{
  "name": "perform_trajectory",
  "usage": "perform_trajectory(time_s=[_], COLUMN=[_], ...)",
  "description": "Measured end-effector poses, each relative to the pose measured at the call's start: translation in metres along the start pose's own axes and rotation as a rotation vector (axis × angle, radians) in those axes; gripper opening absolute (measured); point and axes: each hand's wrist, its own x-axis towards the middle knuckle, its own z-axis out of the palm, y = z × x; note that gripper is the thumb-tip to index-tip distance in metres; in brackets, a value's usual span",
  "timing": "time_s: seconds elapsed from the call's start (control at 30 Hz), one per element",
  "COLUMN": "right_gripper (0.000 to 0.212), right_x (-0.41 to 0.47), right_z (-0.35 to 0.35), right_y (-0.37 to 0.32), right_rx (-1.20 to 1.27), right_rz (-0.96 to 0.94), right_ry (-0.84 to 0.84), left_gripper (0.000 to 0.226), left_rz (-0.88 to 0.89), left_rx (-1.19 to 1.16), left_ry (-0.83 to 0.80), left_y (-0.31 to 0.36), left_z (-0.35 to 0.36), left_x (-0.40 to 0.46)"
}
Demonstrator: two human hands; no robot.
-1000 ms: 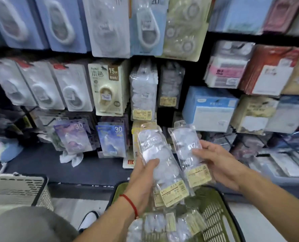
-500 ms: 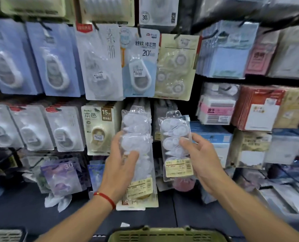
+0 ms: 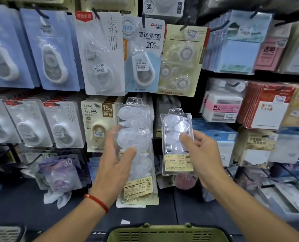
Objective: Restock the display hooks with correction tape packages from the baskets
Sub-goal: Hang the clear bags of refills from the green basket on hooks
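Before stocked hooks, both hands (image 3: 116, 163) (image 3: 203, 154) grip clear correction tape packages (image 3: 135, 137) (image 3: 177, 137).

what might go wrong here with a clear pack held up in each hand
1. Both hands are full: the left hand holds the long pack, the right hand the short pack, so neither can steady a hook.
2. The packs are slick clear plastic, pinched partway up; one could slip toward the green basket.
3. Crowded neighbouring packages could get knocked.

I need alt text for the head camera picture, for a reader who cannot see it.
Two hands each hold a clear pack of correction tape up to a shop display: the left hand a long pack, the right hand a shorter pack. A green basket sits below.
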Motion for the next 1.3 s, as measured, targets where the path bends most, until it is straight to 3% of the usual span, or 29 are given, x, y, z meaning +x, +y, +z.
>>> perform_trajectory(time_s=[0.03, 0.13, 0.2, 0.27, 0.4, 0.63, 0.83, 0.97, 1.1, 1.3], right_gripper=[0.011, 0.043, 0.037, 0.028, 0.048, 0.022, 0.017, 0.012, 0.009, 0.012], right_x=[0.0, -0.004, -0.011, -0.022, -0.037, -0.04, -0.04, -0.03, -0.02, -0.013], right_z=[-0.001, -0.005, -0.005, -0.003, 0.007, 0.009, 0.006, -0.002, -0.008, -0.011], right_y=[0.002, 0.007, 0.006, 0.008, 0.019, 0.022, 0.02, 0.017, 0.014, 0.015], right_rx=[-0.044, -0.473, -0.555, -0.447, -0.419, -0.175, -0.15, -0.111, -0.101, -0.115], right_rz=[-0.017, -0.163, -0.289, -0.276, -0.222, -0.136, -0.148, -0.108, -0.116, -0.087], right_ry=[-0.012, 0.057, 0.055, -0.093, -0.326, -0.312, -0.092, 0.037, -0.001, -0.038], left_gripper=[0.055, 0.055, 0.056, 0.058, 0.052, 0.044, 0.033, 0.054, 0.077, 0.083], left_rz=[-0.007, -0.032, -0.058, -0.095, -0.164, -0.23, -0.22, -0.205, -0.185, -0.193], left_rx=[-0.013, -0.037, -0.085, -0.129, -0.211, -0.271, -0.265, -0.176, -0.036, -0.019], left_ry=[-0.002, -0.021, -0.051, -0.079, -0.102, -0.072, -0.033, -0.011, -0.054, 0.005], left_y=[0.0, -0.004, -0.007, -0.009, -0.011, -0.009, -0.01, -0.015, -0.014, -0.009], left_z=[0.0, 0.002, 0.005, 0.009, 0.02, 0.026, 0.022, 0.015, 0.01, 0.01], left_x=[0.0, 0.0, 0.001, 0.001, 0.003, 0.008, 0.008, 0.01, 0.008, 0.006])
